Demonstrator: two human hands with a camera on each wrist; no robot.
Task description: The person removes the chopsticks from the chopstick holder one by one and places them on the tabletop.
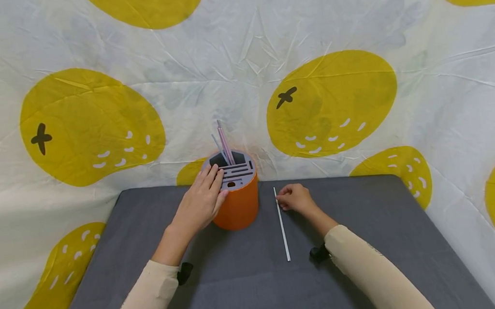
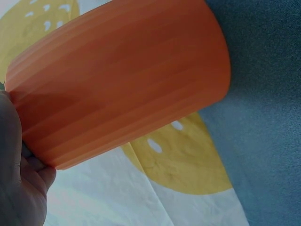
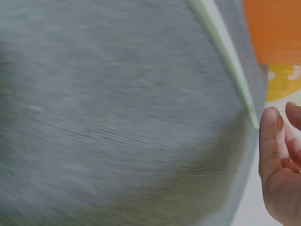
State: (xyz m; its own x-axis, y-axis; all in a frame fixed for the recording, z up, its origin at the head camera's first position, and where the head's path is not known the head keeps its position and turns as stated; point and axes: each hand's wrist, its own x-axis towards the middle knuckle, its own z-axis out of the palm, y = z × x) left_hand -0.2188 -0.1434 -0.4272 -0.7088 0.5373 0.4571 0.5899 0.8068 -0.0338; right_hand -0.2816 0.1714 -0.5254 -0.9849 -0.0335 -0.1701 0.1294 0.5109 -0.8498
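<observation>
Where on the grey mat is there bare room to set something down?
Bare mat lies along the near edge between the two forearms, and right of the right hand to the mat's edge. It is crowded at the back middle: left hand, orange holder and white straw.

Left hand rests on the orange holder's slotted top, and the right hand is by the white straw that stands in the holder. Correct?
Not quite. The left hand does rest on the orange holder, but the white straw by the right hand lies flat on the grey table, beside the holder. The head view shows it.
</observation>
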